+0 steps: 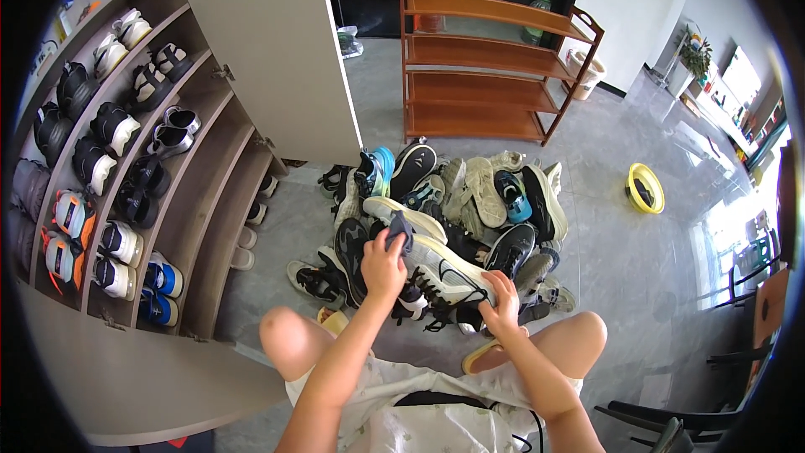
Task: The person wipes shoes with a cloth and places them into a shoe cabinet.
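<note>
A white sneaker (446, 278) with a black side mark and dark laces lies across both hands, above a heap of shoes. My right hand (501, 300) grips one end of it. At its other end, my left hand (385, 265) is closed on a dark grey cloth (401, 228), which is pressed against or just beside the sneaker. Around them the pile holds a black shoe with a white sole (544, 203), a blue shoe (511, 195), a cream shoe (484, 191) and several more. The palm sides of both hands are hidden.
On the left, an opened shoe cabinet (201, 193) holds several pairs on curved-looking shelves; its door (277, 50) stands open. Behind the pile stands a brown wooden rack (478, 88). A yellow basin (656, 201) with something dark inside sits right. Black chair parts (671, 415) show lower right.
</note>
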`<action>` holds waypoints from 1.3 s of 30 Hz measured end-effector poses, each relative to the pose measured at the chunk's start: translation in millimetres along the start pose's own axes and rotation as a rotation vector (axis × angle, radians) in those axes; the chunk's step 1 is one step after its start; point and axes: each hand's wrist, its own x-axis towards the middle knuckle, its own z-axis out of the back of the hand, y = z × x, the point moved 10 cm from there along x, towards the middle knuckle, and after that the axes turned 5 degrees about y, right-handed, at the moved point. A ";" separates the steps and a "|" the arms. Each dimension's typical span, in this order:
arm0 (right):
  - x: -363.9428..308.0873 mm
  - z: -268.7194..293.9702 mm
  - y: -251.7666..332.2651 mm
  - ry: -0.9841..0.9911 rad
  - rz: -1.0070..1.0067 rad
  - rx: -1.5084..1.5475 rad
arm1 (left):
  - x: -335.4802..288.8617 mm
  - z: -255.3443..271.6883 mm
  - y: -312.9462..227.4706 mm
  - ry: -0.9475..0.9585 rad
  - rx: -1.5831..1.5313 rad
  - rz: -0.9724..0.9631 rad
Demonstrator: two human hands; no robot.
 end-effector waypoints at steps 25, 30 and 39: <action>-5.2 -39.0 -41.6 0.240 -0.457 0.581 | 9.3 22.4 11.6 -0.007 0.060 -0.046; 0.9 -28.8 -44.9 0.095 -0.324 0.531 | -26.3 -22.3 -17.5 0.131 -0.258 -0.103; -5.9 -37.6 -41.1 0.176 -0.487 0.836 | 2.6 24.6 12.1 0.010 -0.063 -0.055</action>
